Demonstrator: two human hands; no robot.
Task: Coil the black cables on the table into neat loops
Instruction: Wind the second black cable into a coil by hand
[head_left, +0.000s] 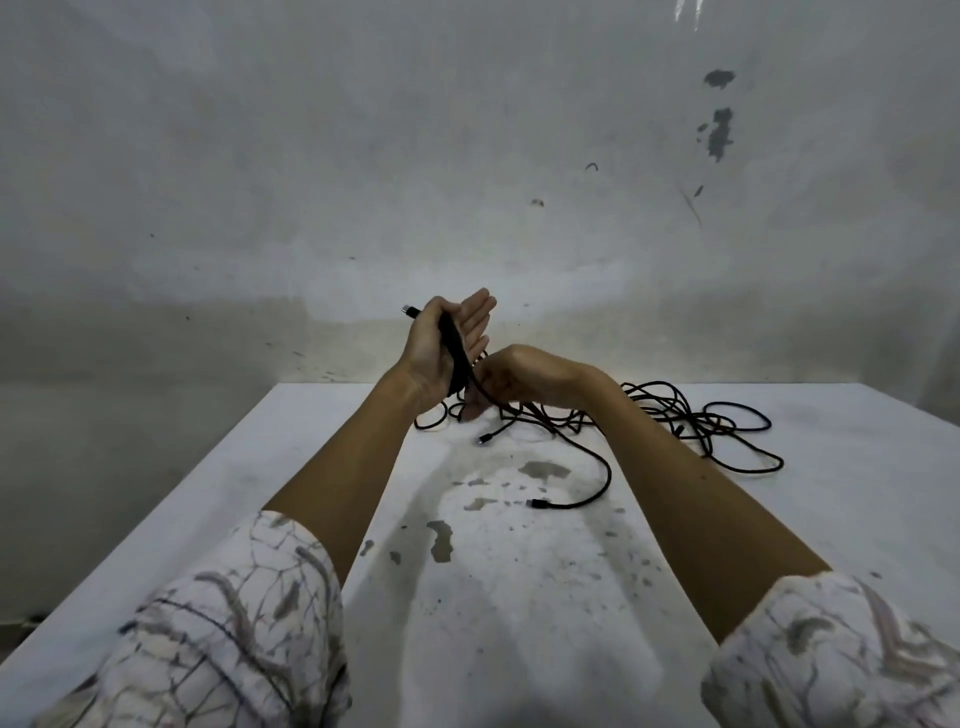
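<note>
Left hand (447, 345) raised above the far edge of the table (519, 597), palm turned inward, fingers extended upward and away. Thumb clamps a bundle of black cable (456, 358) against the palm. The bundle's long axis runs near vertical down the palm, tilted slightly toward the far left at its top. A connector end (412, 312) projects from the top of the grasp, pointing up and to the far left.

Right hand (506, 382) just beside the left wrist, knuckles uppermost, fingers curled down around a strand of the same cable. The fingertips are hidden beneath the hand; the exact contact cannot be made out.

Loose cable tangle (696, 421) lies on the table near the far edge, spreading toward the far right corner in irregular overlapping loops. Part of it is concealed behind the right forearm. How many separate cables make up the tangle cannot be determined.

One strand (597, 478) trails toward the near edge, curving to end in a plug (537, 503) pointing left, near the table's middle. A second small plug (481, 439) lies below the hands, pointing near-left.

Table surface white, with grey stains (440, 540) at the centre. Patterned sleeves (223, 623) cut off by the lower frame edge
</note>
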